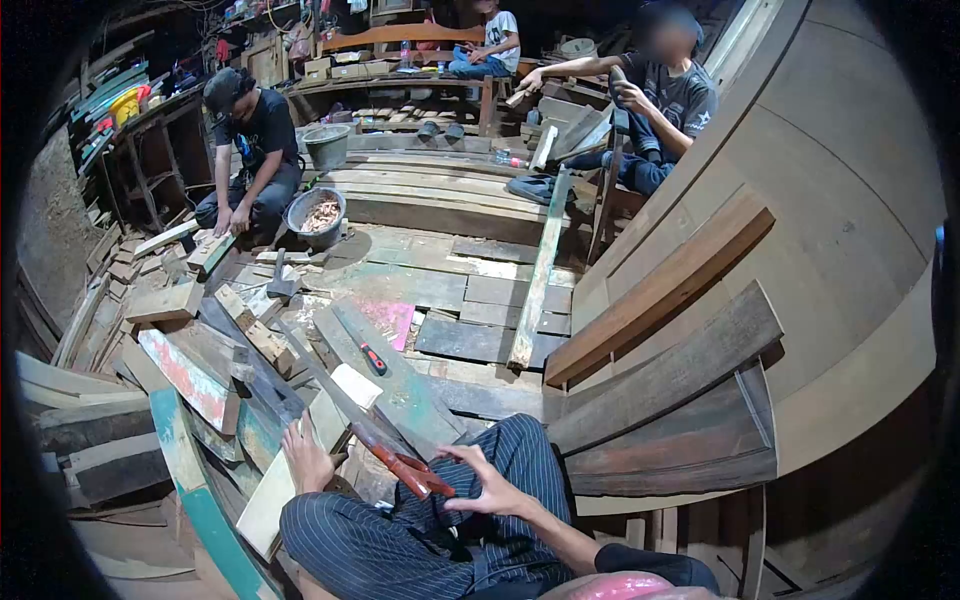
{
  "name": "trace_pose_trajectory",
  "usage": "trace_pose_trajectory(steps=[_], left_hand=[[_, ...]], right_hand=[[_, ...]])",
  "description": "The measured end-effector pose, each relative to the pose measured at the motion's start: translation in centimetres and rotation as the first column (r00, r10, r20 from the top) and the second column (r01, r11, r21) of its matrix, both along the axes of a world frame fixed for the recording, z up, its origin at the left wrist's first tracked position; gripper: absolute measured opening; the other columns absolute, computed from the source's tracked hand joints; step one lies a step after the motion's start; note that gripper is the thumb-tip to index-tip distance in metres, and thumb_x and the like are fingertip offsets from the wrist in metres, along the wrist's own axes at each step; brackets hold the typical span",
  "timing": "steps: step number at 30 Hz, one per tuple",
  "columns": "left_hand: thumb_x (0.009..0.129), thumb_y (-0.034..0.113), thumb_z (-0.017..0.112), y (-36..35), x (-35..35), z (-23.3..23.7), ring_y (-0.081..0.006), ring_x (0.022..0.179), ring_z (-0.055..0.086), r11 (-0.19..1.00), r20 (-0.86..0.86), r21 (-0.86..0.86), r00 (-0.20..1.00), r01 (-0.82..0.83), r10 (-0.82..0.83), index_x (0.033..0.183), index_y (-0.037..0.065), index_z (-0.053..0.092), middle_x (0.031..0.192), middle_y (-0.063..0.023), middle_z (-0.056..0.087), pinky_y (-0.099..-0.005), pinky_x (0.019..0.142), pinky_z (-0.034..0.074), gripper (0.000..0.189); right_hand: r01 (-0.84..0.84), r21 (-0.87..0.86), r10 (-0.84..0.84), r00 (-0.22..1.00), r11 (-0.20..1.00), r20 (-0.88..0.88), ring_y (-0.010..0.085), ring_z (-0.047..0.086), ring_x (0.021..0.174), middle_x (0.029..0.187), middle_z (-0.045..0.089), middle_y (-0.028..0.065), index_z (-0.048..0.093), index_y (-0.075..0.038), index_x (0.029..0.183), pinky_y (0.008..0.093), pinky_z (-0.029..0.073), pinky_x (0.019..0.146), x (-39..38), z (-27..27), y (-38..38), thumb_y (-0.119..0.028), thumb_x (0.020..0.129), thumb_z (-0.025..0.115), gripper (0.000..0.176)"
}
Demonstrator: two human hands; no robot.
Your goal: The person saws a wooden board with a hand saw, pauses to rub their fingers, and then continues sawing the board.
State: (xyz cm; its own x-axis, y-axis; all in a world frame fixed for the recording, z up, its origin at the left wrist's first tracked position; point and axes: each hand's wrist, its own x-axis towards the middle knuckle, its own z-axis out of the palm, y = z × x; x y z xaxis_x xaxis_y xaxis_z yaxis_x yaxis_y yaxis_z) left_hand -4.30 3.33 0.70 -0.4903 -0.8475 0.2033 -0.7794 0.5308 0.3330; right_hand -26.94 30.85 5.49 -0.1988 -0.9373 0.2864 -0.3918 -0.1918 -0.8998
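Observation:
A handsaw with a reddish-brown handle lies slanting over my lap, its long blade pointing up and left across a pale wooden board. On that board rests my left hand, fingers extended and slightly apart. My right hand is beside the saw handle's right end, thumb and fingers spread, not closed around it; whether it touches the handle is unclear. Beyond the saw, a red-and-black-handled tool lies on a wide greenish plank.
Wood offcuts are piled at left, near a hammer and a bucket of shavings. One person crouches at left; another sits at upper right, a third farther back. Large panels stand at right.

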Motion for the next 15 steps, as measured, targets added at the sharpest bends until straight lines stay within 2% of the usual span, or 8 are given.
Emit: trace_pose_trajectory(steps=[1,2,3,5,6,9,10,15], left_hand=[[0.054,0.032,0.096,0.0,0.0,0.0,-0.0390,0.127,0.043,1.000,0.004,-0.009,1.000,0.000,0.000,0.150,0.002,0.038,0.134,-0.0212,0.047,-0.0485,0.109,0.035,0.116],[0.054,0.032,0.097,0.0,0.1,-0.1,-0.0390,0.127,0.043,1.000,0.007,-0.018,1.000,-0.001,0.001,0.150,0.002,0.038,0.135,-0.0214,0.047,-0.0486,0.109,0.035,0.117],[0.053,0.033,0.097,-0.3,0.2,-0.6,-0.0391,0.127,0.043,0.999,0.009,-0.042,1.000,0.001,0.000,0.150,0.002,0.038,0.135,-0.0213,0.047,-0.0486,0.109,0.035,0.117],[0.053,0.033,0.097,-0.8,0.3,-1.9,-0.0393,0.127,0.043,0.996,0.015,-0.093,1.000,0.002,0.000,0.150,0.003,0.038,0.135,-0.0213,0.047,-0.0485,0.108,0.035,0.118],[0.052,0.033,0.097,-0.8,0.3,-2.2,-0.0394,0.127,0.043,0.995,0.018,-0.095,1.000,0.000,0.002,0.150,0.003,0.038,0.135,-0.0213,0.047,-0.0486,0.108,0.035,0.118],[0.051,0.033,0.097,-0.8,0.3,-2.0,-0.0396,0.127,0.043,0.995,0.037,-0.100,0.999,0.002,0.002,0.150,0.004,0.038,0.135,-0.0211,0.047,-0.0490,0.108,0.035,0.119],[0.051,0.033,0.097,-0.7,0.3,-1.8,-0.0397,0.127,0.043,0.996,0.043,-0.093,0.999,0.006,-0.002,0.151,0.004,0.038,0.134,-0.0210,0.047,-0.0493,0.108,0.034,0.119],[0.051,0.032,0.097,-0.9,0.3,-1.7,-0.0402,0.125,0.044,0.997,0.030,-0.079,0.999,0.022,-0.019,0.151,0.004,0.038,0.133,-0.0215,0.048,-0.0498,0.107,0.035,0.119]], right_hand=[[-0.006,0.017,0.005,0.995,1.000,0.096,0.0259,0.046,0.127,0.141,0.053,0.0114,0.042,-0.006,0.151,0.0402,0.037,0.109,-0.6,-0.6,0.0,-0.041,0.082,0.082,0.087],[0.025,-0.024,-0.017,0.960,0.999,0.280,0.0238,0.047,0.129,0.140,0.054,0.0107,0.041,-0.006,0.151,0.0391,0.037,0.110,-1.0,-2.9,-0.1,-0.039,0.086,0.079,0.082],[0.047,-0.062,-0.018,0.915,0.997,0.402,0.0229,0.050,0.128,0.137,0.057,0.0112,0.043,-0.005,0.149,0.0375,0.038,0.110,-1.8,-4.8,-0.3,-0.034,0.093,0.072,0.070],[0.135,0.033,-0.131,0.831,0.990,0.541,0.0213,0.054,0.125,0.132,0.060,0.0118,0.046,-0.003,0.147,0.0357,0.039,0.108,-2.8,-7.6,0.0,-0.028,0.098,0.066,0.058],[0.178,0.057,-0.181,0.834,0.982,0.521,0.0178,0.057,0.118,0.128,0.062,0.0124,0.047,0.000,0.145,0.0319,0.044,0.102,-3.0,-8.8,0.3,-0.029,0.103,0.058,0.051],[0.159,0.168,-0.230,0.730,0.973,0.643,0.0159,0.059,0.114,0.122,0.066,0.0120,0.053,0.001,0.139,0.0304,0.046,0.099,-3.4,-15.0,1.7,-0.023,0.104,0.057,0.043],[0.235,0.193,-0.304,0.749,0.953,0.588,0.0152,0.062,0.107,0.114,0.069,0.0112,0.058,0.002,0.133,0.0298,0.048,0.094,-2.8,-15.5,1.9,-0.018,0.104,0.056,0.036],[0.247,0.213,-0.326,0.715,0.945,0.619,0.0181,0.064,0.107,0.111,0.070,0.0117,0.060,0.002,0.130,0.0324,0.047,0.100,-2.4,-15.9,1.4,-0.020,0.101,0.062,0.037]])
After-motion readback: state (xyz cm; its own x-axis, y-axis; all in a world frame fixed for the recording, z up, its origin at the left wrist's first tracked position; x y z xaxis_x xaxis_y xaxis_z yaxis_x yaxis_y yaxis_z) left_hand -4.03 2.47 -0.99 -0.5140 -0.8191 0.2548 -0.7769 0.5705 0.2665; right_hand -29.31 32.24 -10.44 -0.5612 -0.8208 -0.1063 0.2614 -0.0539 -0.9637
